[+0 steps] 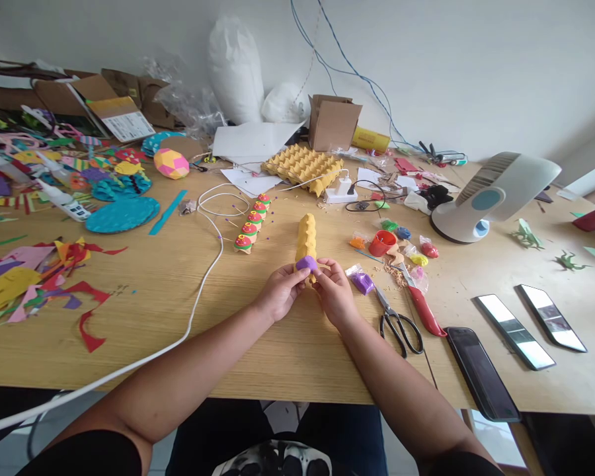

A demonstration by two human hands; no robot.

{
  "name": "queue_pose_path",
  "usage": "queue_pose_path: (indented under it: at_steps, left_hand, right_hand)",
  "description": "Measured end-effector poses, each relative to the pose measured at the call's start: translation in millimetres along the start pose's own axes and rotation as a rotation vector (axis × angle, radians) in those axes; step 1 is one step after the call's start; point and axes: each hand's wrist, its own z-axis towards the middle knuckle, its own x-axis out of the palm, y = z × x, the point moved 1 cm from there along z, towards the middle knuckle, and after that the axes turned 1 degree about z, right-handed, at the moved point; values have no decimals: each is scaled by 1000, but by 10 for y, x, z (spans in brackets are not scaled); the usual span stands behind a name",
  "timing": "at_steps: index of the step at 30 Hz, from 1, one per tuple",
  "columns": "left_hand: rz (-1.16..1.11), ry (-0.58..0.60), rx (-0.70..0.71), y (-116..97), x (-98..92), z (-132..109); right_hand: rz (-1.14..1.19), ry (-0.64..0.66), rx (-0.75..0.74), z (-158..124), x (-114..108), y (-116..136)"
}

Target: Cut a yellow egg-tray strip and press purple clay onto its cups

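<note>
A strip cut from a yellow egg carton (306, 235) lies pointing away from me on the table. On its near end sits a flattened piece of purple modelling clay (306, 264). My left hand (280, 293) pinches the clay from the left, thumb on top. From the other side, my right hand (335, 295) has its fingers closed on the clay and the strip's end. Just right of my hands lies a bag of purple clay (362, 283). A second carton strip (251, 227), decorated in red, green and yellow with purple-tipped pins, stands to the left.
Black-handled scissors (399, 327), a red-handled knife (426, 311) and a phone (480, 372) lie at right. Behind are clay bags, a red cup (381, 243) and a fan (490, 195). A white cable (198, 297) crosses the left side near paper scraps (34, 277).
</note>
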Motion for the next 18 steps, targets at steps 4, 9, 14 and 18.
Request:
queue_pose_path:
  at_steps: [4, 9, 14, 18]
  left_hand:
    - [22, 11, 11, 7, -8, 8]
    - [-7, 111, -47, 35, -24, 19]
    - [-121, 147, -135, 33, -19, 23]
    - [-173, 111, -189, 48, -26, 51]
  right_hand:
    - [-21, 6, -16, 9, -9, -18]
    - [-65, -31, -65, 18, -16, 12]
    - [-184, -73, -138, 2, -9, 44]
    - [-273, -81, -142, -9, 7, 36]
